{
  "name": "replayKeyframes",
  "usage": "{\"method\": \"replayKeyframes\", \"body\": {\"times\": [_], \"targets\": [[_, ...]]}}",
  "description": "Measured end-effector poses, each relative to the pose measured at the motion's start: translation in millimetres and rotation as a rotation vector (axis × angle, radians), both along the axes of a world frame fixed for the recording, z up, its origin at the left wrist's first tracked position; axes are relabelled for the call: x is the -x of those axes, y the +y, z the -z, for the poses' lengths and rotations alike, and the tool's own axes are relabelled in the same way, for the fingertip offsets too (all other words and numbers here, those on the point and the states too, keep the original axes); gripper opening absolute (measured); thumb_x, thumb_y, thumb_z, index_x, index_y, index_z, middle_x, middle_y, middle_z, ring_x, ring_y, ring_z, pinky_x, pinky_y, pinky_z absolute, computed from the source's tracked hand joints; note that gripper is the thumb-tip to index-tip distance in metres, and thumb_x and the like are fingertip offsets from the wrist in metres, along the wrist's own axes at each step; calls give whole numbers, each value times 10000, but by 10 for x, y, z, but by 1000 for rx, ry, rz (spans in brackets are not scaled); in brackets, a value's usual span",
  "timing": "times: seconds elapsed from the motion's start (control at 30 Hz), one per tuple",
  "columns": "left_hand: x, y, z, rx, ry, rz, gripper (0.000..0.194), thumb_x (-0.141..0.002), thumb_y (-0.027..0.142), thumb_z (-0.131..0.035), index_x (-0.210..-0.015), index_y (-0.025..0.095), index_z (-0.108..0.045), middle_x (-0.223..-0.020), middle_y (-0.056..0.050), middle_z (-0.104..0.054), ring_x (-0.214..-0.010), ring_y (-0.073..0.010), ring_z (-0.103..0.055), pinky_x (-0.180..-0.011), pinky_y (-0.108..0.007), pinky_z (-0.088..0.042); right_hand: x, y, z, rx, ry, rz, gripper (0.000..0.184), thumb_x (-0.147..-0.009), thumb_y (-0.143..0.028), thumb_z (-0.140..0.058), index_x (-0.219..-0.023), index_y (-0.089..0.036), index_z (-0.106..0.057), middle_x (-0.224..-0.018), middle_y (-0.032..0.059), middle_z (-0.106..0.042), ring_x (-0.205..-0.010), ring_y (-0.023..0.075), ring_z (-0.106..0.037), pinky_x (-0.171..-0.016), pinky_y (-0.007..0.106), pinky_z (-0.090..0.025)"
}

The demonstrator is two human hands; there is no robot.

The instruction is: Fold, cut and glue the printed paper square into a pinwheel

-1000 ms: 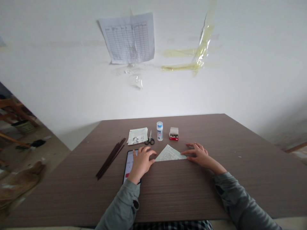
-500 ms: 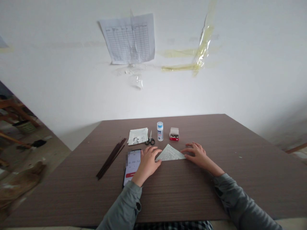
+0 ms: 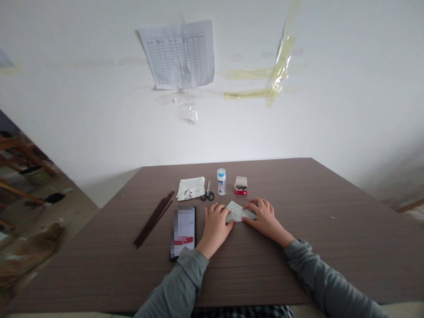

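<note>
A folded sheet of printed paper (image 3: 237, 211) lies on the brown wood-grain table (image 3: 298, 265), now a narrow shape. My left hand (image 3: 215, 225) sits on its left end, fingers curled over it. My right hand (image 3: 263, 216) presses on its right end, and the two hands nearly meet. Most of the sheet's lower edge is hidden under my fingers. A smartphone (image 3: 183, 232) with a pixelated screen lies just left of my left hand.
Farther back stand black-handled scissors (image 3: 207, 193), a white bottle of glue (image 3: 221, 181), a small red box of pins (image 3: 241, 186) and a stack of printed papers (image 3: 191, 188). Dark thin sticks (image 3: 154, 219) lie left of the phone.
The paper triangle has been folded into a smaller, narrower shape. Both hands have moved inward toward each other, and my left hand has moved off the phone.
</note>
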State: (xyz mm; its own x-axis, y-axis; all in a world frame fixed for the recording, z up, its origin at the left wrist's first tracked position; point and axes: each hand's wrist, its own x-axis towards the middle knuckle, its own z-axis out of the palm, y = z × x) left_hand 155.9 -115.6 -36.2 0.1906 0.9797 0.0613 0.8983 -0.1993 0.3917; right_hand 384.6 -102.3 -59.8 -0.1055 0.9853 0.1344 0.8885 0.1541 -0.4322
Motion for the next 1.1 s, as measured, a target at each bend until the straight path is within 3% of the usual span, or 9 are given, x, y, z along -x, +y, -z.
{"method": "replayKeyframes", "body": {"times": [0.23, 0.4, 0.6, 0.87, 1.1], "targets": [[-36, 25, 32, -55, -8, -28, 223, -1081, 251, -986, -1295, 299, -943, -1641, -121, -875, -1730, -470, -687, -1546, -833, -447, 99, -8, -73, 4, -30, 18, 360, -1012, -559, -976, -1319, -379, -927, -1553, 124, -791, -1599, 538, -669, -1438, 765, -493], [-58, 23, 36, -27, -10, -47, 303, -1093, 276, -980, -1386, 324, -922, -1674, -117, -866, -1767, -490, -649, -1584, -844, -394, 114, 18, -27, 13, -48, 44, 398, -1014, -592, -978, -1349, -391, -904, -1574, 115, -799, -1633, 529, -668, -1456, 812, -462], [-45, 30, 17, -9, -29, -54, 512, -1068, 229, -965, -1558, 341, -866, -1705, -118, -857, -1798, -509, -618, -1585, -867, -376, 89, 37, -1, 86, -43, 74, 433, -1041, -477, -957, -1459, -367, -922, -1722, 124, -760, -1786, 491, -587, -1521, 711, -402], [93, 18, -33, 23, -1, -71, 534, -1089, 180, -916, -1603, 304, -841, -1783, -139, -838, -1854, -471, -600, -1584, -837, -375, -105, 87, -138, 187, 5, 53, 458, -1022, -414, -939, -1479, -394, -960, -1821, 115, -730, -1825, 476, -538, -1466, 667, -458], [238, 55, 84, -25, 9, -86, 520, -1056, 197, -943, -1554, 343, -902, -1811, -109, -831, -1831, -517, -619, -1568, -841, -433, -352, 197, -141, 233, 27, -14, 493, -990, -361, -945, -1475, -436, -1000, -1882, 90, -733, -1830, 510, -541, -1448, 708, -516]]}}
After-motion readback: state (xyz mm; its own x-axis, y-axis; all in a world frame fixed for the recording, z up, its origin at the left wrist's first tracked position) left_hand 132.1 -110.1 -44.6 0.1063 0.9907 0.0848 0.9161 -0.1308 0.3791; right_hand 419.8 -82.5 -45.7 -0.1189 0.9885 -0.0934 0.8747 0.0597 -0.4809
